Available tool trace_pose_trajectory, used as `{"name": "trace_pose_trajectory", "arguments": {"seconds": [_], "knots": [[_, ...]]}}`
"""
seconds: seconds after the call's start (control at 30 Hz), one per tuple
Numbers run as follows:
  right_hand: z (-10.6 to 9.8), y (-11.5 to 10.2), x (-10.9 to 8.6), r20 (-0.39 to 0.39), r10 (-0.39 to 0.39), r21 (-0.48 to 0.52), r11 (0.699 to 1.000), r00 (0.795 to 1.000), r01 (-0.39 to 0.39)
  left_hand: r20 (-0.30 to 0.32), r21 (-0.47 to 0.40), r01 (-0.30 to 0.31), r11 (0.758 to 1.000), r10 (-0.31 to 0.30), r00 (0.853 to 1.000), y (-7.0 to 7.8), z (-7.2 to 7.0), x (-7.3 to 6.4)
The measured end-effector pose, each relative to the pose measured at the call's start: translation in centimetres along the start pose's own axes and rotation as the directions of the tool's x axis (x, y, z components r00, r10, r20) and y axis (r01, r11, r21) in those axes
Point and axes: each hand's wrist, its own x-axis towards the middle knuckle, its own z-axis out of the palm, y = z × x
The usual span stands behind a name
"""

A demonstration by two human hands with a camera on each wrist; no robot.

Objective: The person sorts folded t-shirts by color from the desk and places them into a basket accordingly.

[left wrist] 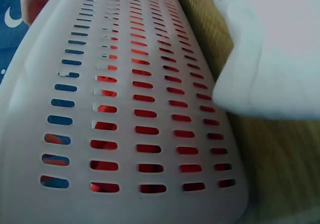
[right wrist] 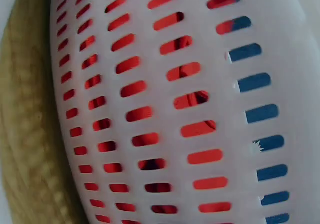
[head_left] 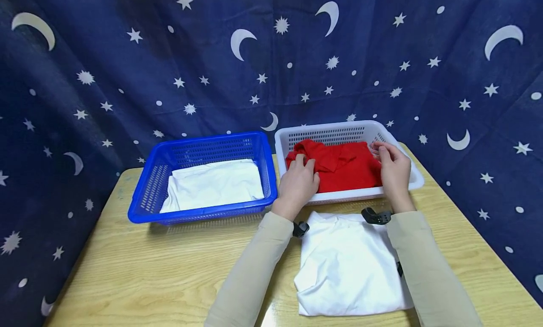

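Note:
A red folded garment (head_left: 348, 169) lies in the white basket (head_left: 365, 193), bunched up at its left end. My left hand (head_left: 297, 182) reaches over the basket's front-left rim, its loosely bent fingers resting on the red cloth. At the basket's right end, my right hand (head_left: 394, 169) is over the rim beside the garment's right edge. Its fingertips are blurred, and no cloth shows plainly between them. In the left wrist view, the slotted wall (left wrist: 125, 108) shows red cloth behind it. The right wrist view shows the same red through the wall's slots (right wrist: 150, 114).
A white folded garment (head_left: 352, 265) lies on the wooden table (head_left: 169, 275) in front of the white basket, partly under my right sleeve. To the left stands a blue basket (head_left: 140, 209) holding another white folded cloth (head_left: 216, 183). A dark blue star-patterned curtain (head_left: 220, 96) hangs behind.

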Motion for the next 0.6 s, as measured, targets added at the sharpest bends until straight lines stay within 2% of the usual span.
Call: {"name": "trace_pose_trajectory", "arguments": {"seconds": [0.1, 0.27, 0.33, 0.47, 0.5, 0.6], "knots": [[-0.1, -0.1, -0.5, 0.02, -0.063, 0.16, 0.985, 0.998, 0.059, -0.049, -0.005, -0.041, 0.999, 0.041, 0.998, -0.2, 0.0, -0.5], [-1.0, 0.2, -1.7, 0.057, -0.119, 0.265, 0.959, 0.991, 0.1, -0.145, -0.005, -0.121, 0.993, 0.119, 0.982, -0.3, 0.3, -2.0], [-1.6, 0.3, -2.4, 0.068, -0.134, 0.291, 0.95, 0.989, 0.109, -0.162, -0.012, -0.144, 0.99, 0.14, 0.977, -0.3, 0.2, -2.8], [-2.5, 0.0, -5.3, 0.073, -0.167, 0.383, 0.915, 0.983, 0.127, -0.131, -0.07, -0.182, 0.981, 0.171, 0.976, -0.1, -0.2, -4.4], [-2.7, -0.3, -6.2, 0.076, -0.167, 0.382, 0.916, 0.983, 0.126, -0.116, -0.093, -0.191, 0.977, 0.18, 0.977, 0.0, -0.4, -4.8], [-3.1, -0.6, -8.5, 0.099, -0.164, 0.427, 0.898, 0.981, 0.107, -0.082, -0.22, -0.215, 0.951, 0.202, 0.976, 0.2, -1.2, -5.7]]}}
